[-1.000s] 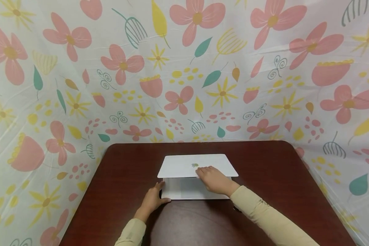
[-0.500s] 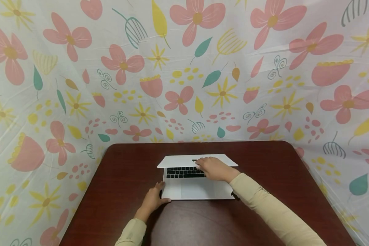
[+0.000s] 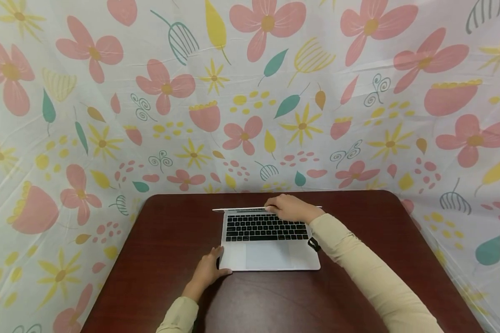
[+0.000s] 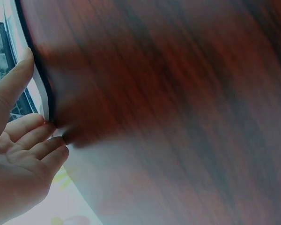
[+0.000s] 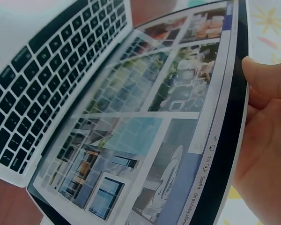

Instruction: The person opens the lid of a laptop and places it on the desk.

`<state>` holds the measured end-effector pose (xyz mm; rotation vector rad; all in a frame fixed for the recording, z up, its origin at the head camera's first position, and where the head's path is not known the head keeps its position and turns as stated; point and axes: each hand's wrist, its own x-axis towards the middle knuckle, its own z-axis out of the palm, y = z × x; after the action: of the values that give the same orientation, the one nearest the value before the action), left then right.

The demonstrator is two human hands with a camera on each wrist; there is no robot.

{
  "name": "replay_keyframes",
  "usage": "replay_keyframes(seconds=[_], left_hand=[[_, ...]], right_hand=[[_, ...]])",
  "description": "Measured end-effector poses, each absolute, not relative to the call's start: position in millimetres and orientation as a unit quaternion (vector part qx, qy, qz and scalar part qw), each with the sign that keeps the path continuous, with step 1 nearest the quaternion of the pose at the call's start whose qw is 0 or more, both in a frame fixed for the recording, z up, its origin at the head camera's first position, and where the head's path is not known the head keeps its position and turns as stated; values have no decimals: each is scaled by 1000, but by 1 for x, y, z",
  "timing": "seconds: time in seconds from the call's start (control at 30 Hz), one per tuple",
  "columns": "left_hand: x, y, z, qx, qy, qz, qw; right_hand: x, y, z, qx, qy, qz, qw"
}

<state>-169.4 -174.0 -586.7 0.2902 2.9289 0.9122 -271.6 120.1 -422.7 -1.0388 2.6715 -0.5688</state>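
Note:
A silver laptop (image 3: 268,255) lies on the table with its keyboard (image 3: 254,228) facing up. Its lid (image 3: 237,210) stands raised and shows nearly edge-on in the head view. My right hand (image 3: 290,208) pinches the lid's top edge, thumb on the screen side, as the right wrist view shows. There the lit screen (image 5: 131,136) shows pictures and reflects the keys. My left hand (image 3: 207,272) holds the front left corner of the base, thumb along the front edge and fingers at the left side. The left wrist view shows this hand (image 4: 25,159) right at the laptop's edge.
The dark red-brown table (image 3: 166,231) has rounded far corners. Behind it and along both sides hangs a white sheet (image 3: 250,74) printed with flowers and leaves. A small black object (image 3: 314,243) shows beside the right sleeve (image 3: 358,268), overlapping the laptop's right edge.
The right hand has raised the lid's edge up and back, from low over the base to nearly edge-on, uncovering the keyboard. The left hand has stayed at the corner.

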Motion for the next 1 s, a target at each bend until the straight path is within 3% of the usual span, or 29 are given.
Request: replay_keyframes(seconds=[0.47,1.0], left_hand=[[-171,-174,-585,90,953,290,27],[-172,-173,-586,91,955,282,28]], right_hand=[[-310,120,-409,-315,897,-265,159],[-342,118,-403,-266,915,-275,126]])
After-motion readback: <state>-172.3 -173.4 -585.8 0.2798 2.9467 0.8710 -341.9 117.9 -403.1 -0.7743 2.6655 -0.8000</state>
